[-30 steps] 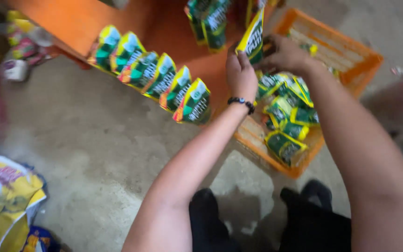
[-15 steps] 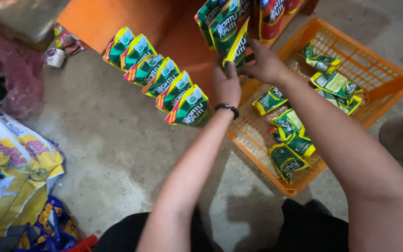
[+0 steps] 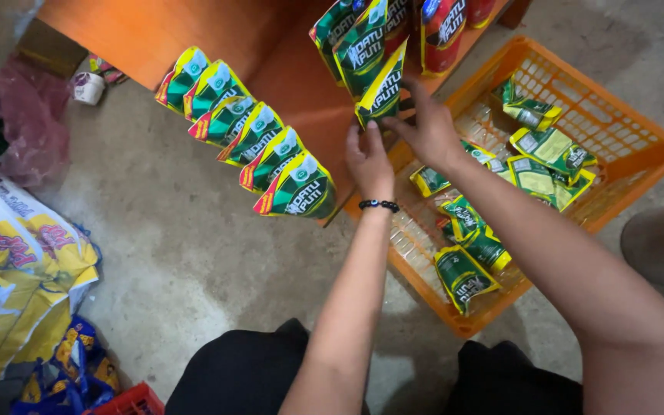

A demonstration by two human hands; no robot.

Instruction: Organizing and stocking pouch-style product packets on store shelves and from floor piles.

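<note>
Both my hands hold one green and yellow pouch (image 3: 380, 94) upright on the orange shelf (image 3: 301, 84). My left hand (image 3: 369, 160), with a dark bead bracelet, grips its lower left edge. My right hand (image 3: 429, 131) grips its lower right edge. Behind it stand two more green pouches (image 3: 351, 38) and red pouches (image 3: 446, 27). A row of several green pouches (image 3: 247, 134) stands along the shelf's front edge to the left.
An orange plastic crate (image 3: 624, 165) with several loose green pouches sits on the concrete floor at the right. Yellow printed sacks (image 3: 17, 261) and blue packets (image 3: 78, 365) lie at the left. A white cup (image 3: 87, 87) and a pink bag (image 3: 28, 131) are at the far left.
Both hands rose from the crate to the shelf with a green pouch, which now stands more upright against the pouches behind it. The camera view moved right and closer.
</note>
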